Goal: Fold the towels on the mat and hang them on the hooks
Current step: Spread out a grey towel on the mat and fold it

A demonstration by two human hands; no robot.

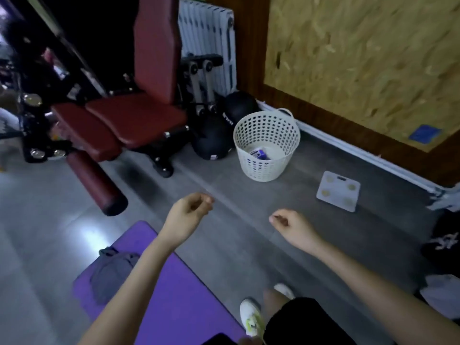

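Left hand (191, 207) and right hand (290, 225) hung loosely curled, empty; the crumpled grey towel (112, 272) on the purple mat (179, 302) probably needed spreading flat before folding.

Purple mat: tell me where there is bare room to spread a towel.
The mat is bare right of the grey towel. The floor is bare between the white basket and the scale. It is crowded around the red bench.
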